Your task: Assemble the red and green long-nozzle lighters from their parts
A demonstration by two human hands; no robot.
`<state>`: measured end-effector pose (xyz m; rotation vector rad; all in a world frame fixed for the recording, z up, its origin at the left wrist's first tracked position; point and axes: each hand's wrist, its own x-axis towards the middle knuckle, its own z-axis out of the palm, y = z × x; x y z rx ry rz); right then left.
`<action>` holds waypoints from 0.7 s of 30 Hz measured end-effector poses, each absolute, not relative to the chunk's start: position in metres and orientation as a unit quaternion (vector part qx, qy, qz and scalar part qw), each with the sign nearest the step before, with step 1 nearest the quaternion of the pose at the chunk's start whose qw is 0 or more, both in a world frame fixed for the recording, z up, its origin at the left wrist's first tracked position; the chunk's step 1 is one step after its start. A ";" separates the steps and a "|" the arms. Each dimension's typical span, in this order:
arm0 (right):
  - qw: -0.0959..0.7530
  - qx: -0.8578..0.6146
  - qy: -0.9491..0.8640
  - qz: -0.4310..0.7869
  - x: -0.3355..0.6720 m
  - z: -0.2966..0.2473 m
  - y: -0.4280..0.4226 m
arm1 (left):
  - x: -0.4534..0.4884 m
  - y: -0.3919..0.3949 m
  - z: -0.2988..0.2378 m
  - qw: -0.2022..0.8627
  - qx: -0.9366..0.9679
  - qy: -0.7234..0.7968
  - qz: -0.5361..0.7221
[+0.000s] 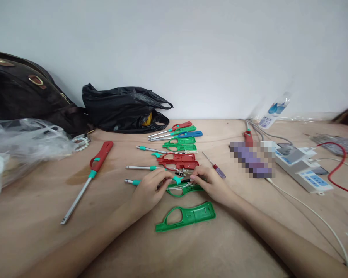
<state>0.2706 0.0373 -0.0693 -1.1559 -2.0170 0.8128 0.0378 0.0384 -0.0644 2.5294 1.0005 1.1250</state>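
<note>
Green plastic forms the opened lighter, which lies on the surface just beyond the loose green shell. Its long axis runs left to right: the metal tube points left, the handle end right. Both forearms reach in from either side of the loose green shell, wrists low, and the hands meet over the lighter beyond it. Fingers of the left hand are bent, thumb and forefinger pinched at the edge of the teal trigger. On the right hand, thumb and forefinger nearly meet at the end of a black part; whether they hold it, I cannot tell. Beyond the loose green shell and to its right lies a screwdriver; well to its left, a red lighter slants, tube toward the person.
</note>
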 end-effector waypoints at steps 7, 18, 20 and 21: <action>0.338 -0.439 -0.769 0.320 0.270 -0.069 0.038 | 0.037 0.039 -0.065 0.105 0.852 0.347 0.377; 0.361 -0.422 -0.741 0.378 0.271 -0.069 0.036 | 0.037 0.040 -0.064 0.128 0.839 0.355 0.392; 0.359 -0.424 -0.740 0.379 0.271 -0.068 0.035 | 0.037 0.040 -0.064 0.128 0.842 0.348 0.391; 0.357 -0.425 -0.741 0.378 0.271 -0.068 0.035 | 0.037 0.039 -0.063 0.128 0.845 0.344 0.388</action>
